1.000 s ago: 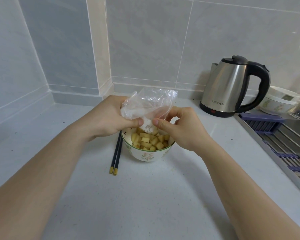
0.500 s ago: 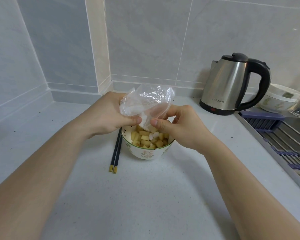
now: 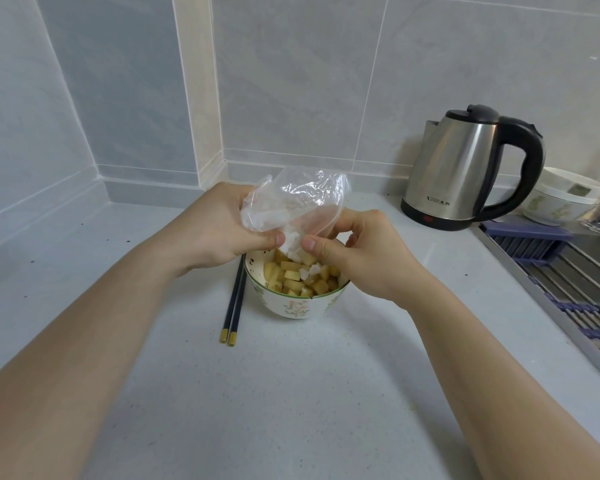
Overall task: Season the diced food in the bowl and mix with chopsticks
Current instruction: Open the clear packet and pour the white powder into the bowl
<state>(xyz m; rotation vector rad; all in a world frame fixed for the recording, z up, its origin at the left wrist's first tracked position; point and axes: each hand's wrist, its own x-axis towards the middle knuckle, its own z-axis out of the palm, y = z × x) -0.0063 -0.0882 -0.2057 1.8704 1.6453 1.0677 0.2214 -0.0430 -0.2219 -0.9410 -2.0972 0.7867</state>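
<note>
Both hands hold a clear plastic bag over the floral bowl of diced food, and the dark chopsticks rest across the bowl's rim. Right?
Not quite. In the head view the dark gold-tipped chopsticks lie on the white counter, left of the bowl.

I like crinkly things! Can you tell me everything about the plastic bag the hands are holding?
The plastic bag is clear, thin and crinkled, and shines in the light. White clumpy stuff sits inside near its lower corner. It is held tipped over the bowl of yellow cubes, above the bowl and not resting on it. The left hand grips its left side; the right hand pinches its lower edge.
</note>
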